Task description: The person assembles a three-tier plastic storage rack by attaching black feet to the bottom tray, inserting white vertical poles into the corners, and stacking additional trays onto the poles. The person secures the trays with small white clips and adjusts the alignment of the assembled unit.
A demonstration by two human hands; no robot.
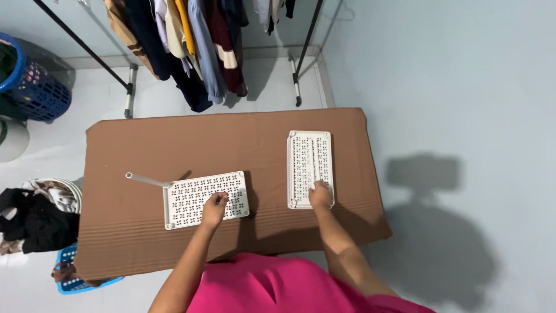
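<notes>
Hands (214, 207) on white perforated panels (207, 199)

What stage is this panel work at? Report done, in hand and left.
Done: two white perforated panels lie flat on the brown table, and the left panel has a white rod at its far left corner.
In hand: the left hand presses on the left panel, while the right hand grips the near edge of the right panel.
Left: the panels remain apart, not joined.
</notes>
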